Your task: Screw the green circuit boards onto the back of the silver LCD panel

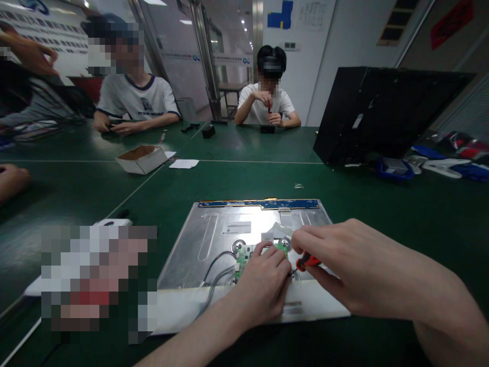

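Note:
A flat display panel [191, 244] lies with its metal back facing up on the green table. Near its front edge sits a green circuit board [244, 252], with dark and grey cables running off its left side. My left hand [267, 272] bends its fingers over this board and hides much of it; the thumb is mostly out of sight. In my right hand [328, 265] is a red and black screwdriver [306, 261], gripped at the handle. Its shaft slants down left to the board's right edge, beside my left fingers. The tip's exact contact is hidden.
A black monitor-like casing [374, 117] stands at the back right, near blue and white items. An open box [141, 159] and white paper [184, 163] lie left of centre. Two people sit across the table [244, 178]; another hand [13, 181] shows at the left edge.

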Motion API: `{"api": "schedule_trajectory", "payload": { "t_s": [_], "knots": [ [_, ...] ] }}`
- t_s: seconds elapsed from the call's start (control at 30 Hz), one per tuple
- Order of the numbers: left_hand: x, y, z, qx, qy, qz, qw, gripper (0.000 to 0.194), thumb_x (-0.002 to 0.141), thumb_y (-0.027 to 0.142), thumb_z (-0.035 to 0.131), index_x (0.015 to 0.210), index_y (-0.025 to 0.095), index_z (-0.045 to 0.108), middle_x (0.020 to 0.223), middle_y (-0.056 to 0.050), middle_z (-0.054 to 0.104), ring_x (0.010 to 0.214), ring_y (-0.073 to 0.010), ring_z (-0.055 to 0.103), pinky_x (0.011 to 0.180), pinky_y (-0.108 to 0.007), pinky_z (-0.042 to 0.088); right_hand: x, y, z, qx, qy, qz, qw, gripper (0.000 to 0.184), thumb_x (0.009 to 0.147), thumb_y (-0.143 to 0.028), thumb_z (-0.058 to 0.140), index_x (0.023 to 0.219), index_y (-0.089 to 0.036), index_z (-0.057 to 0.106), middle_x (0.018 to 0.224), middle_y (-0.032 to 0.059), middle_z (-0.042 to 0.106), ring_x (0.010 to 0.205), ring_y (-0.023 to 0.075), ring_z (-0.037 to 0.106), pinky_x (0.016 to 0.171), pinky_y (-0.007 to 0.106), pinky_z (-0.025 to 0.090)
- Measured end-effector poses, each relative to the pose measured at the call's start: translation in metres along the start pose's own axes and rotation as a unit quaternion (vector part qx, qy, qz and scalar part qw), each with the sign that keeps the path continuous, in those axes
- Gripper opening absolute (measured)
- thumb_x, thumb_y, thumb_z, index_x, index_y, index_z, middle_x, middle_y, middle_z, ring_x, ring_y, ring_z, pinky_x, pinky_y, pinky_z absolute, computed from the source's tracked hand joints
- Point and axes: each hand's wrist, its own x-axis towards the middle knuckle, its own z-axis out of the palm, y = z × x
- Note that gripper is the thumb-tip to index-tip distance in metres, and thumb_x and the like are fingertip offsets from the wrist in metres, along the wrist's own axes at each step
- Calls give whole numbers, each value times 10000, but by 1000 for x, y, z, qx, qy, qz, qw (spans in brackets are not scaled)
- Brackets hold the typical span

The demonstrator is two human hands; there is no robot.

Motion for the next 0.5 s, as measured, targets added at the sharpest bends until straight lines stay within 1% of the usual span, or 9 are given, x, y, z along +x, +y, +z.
{"api": "schedule_trajectory", "payload": {
  "t_s": [0.1,0.17,0.23,0.37,0.43,0.5],
  "knots": [
    [0,0,0,-5,4,2,1000,160,847,199,521,983,192,603,996,-85,664,999,-259,590,1006,-463,344,2,2,3,-31,2,16,999,94,897,-203,542,959,-259,500,811,-44,638,632,142,536,530,271,291],
    [-1,-1,1,-6,6,3,1000,162,842,202,527,985,194,605,991,-84,663,994,-258,591,1009,-463,344,3,2,3,-46,-2,26,999,62,908,-239,541,957,-262,510,785,-40,643,628,150,547,528,278,287],
    [-1,-1,1,-2,6,2,1000,166,840,202,530,989,193,603,989,-84,664,995,-257,591,1010,-462,343,2,2,2,-35,-10,22,999,105,883,-221,567,961,-263,511,798,-44,643,640,147,548,535,273,298],
    [-1,0,1,6,4,-1,1000,167,845,202,520,990,191,602,1017,-88,667,1029,-262,580,1008,-461,340,-1,-1,-1,5,-10,-6,1000,245,795,-109,595,966,-255,497,860,-53,627,659,125,518,545,249,314],
    [-1,1,0,5,2,-1,1000,165,845,204,518,985,189,605,1027,-92,666,1039,-265,577,1007,-464,340,-1,-1,-1,9,-4,-11,1000,257,791,-82,581,964,-251,495,851,-53,624,644,119,509,540,245,308],
    [0,1,0,4,1,-1,1000,167,845,203,517,985,189,606,1024,-92,664,1034,-265,579,1008,-467,342,1,-1,0,5,4,-11,1000,221,823,-94,567,960,-253,497,833,-54,627,634,117,512,540,244,301]
  ]
}}
